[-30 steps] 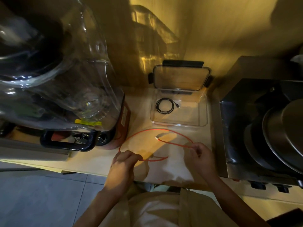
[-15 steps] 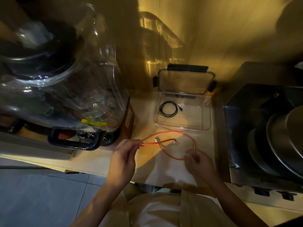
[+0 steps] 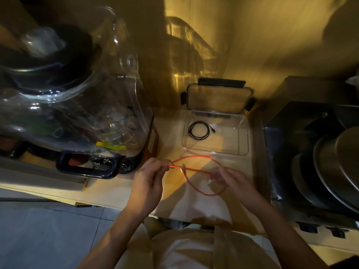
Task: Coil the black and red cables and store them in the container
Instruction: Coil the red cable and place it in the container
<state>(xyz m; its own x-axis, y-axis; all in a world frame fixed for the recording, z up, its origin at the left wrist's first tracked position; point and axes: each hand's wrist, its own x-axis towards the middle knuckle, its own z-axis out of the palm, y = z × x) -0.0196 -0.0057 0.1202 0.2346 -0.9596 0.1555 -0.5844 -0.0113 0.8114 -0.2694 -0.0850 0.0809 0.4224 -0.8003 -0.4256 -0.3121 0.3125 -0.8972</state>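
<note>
The red cable [image 3: 196, 158] forms a loose loop just above the counter, in front of the clear container [image 3: 245, 133]. My left hand [image 3: 149, 181] pinches the loop at its left side. My right hand [image 3: 233, 179] grips it at the right, with a white plug end showing beside the fingers. The black cable [image 3: 200, 131] lies coiled inside the container, at its left. The container's lid [image 3: 218, 100] stands open against the wall behind it.
A big blender with a clear jar [image 3: 77, 90] and a dark handle [image 3: 87, 166] fills the left of the counter. Stacked metal pans [image 3: 330, 167] sit on a steel unit at the right. The counter's front edge [image 3: 58, 197] runs below my hands.
The red loop has tightened and crossed over itself. My left hand stays pinched on its left side; my right hand has come up along the cable to the plug end.
</note>
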